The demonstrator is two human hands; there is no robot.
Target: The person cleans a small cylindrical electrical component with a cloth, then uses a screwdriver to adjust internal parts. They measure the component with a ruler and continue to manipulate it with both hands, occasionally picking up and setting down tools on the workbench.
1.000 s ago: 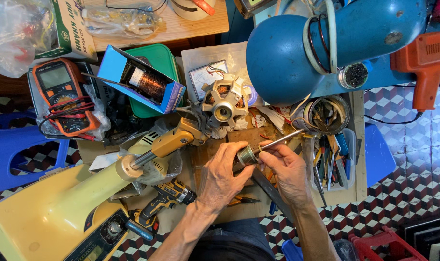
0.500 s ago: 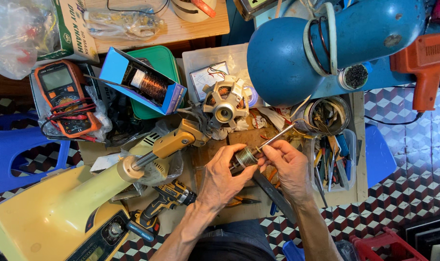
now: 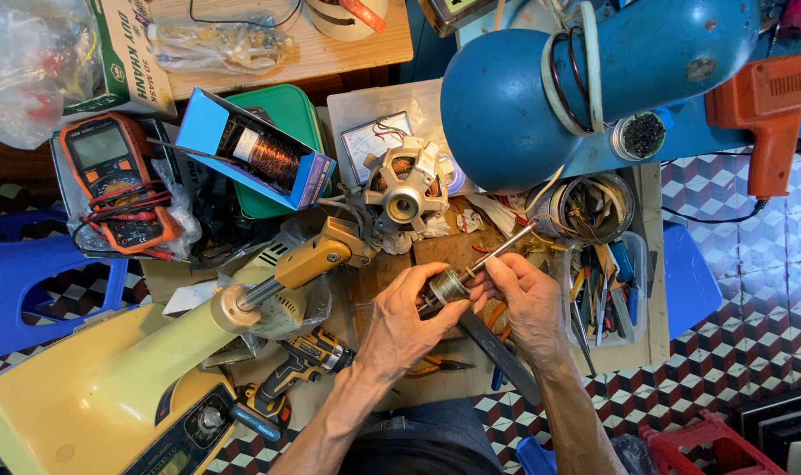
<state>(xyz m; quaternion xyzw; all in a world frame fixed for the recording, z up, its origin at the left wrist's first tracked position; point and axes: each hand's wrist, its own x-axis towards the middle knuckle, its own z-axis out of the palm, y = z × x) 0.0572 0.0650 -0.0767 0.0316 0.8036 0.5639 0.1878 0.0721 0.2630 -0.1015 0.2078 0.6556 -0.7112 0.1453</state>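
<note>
My left hand grips a small metal rotor with a long steel shaft that points up and to the right. My right hand pinches the same rotor from the right side, fingers around the shaft's base. Both hands hover over a cluttered wooden work board. Just above them lies a motor housing with a round silver hub.
A yellow fan body lies at lower left, a cordless drill beside my left forearm. An orange multimeter, a blue box with a copper wire spool, a big blue fan motor shell, an orange heat gun and a tool tray surround me.
The rotor's shaft has tilted up, from nearly level to steeply up and right. My right hand has turned with it while my left hand keeps its grip.
</note>
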